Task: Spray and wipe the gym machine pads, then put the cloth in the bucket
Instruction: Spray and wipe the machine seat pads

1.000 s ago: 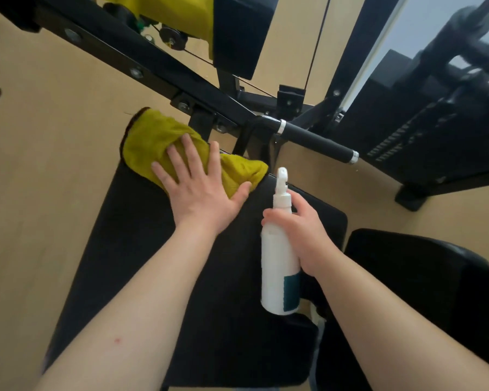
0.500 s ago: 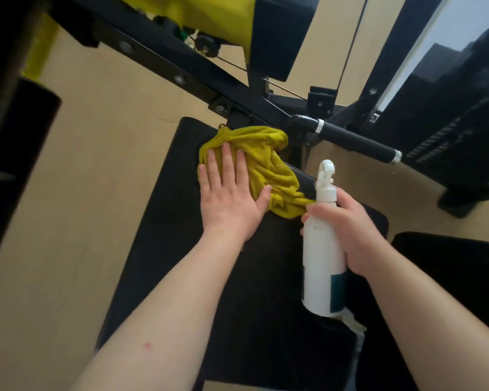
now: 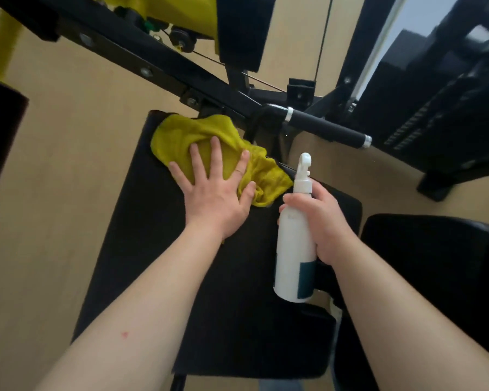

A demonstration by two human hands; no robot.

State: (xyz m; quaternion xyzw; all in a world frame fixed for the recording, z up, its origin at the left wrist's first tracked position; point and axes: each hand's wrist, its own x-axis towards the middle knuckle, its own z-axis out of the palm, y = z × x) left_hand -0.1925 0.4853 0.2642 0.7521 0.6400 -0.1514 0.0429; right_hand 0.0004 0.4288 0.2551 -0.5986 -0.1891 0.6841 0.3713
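Observation:
A black seat pad [image 3: 141, 244] of the gym machine lies below me. On its far end is a crumpled yellow cloth [image 3: 181, 136]. My left hand [image 3: 215, 190] presses flat on the cloth with fingers spread and straight. My right hand [image 3: 319, 221] grips a white spray bottle [image 3: 294, 249] upright above the pad's right side, nozzle pointing away. No bucket is in view.
A black frame bar [image 3: 158, 71] crosses diagonally above the pad, ending in a foam-covered handle [image 3: 328, 128]. A second black pad [image 3: 441, 272] lies at the right. A black back pad [image 3: 240, 26] and yellow machine parts [image 3: 187, 12] are at the top. Tan floor [image 3: 54, 179] surrounds the machine.
My left hand has slid the cloth across the pad's far end, first to the right and then slightly back left, with its fingers now spread wider. The bottle stays in my right hand.

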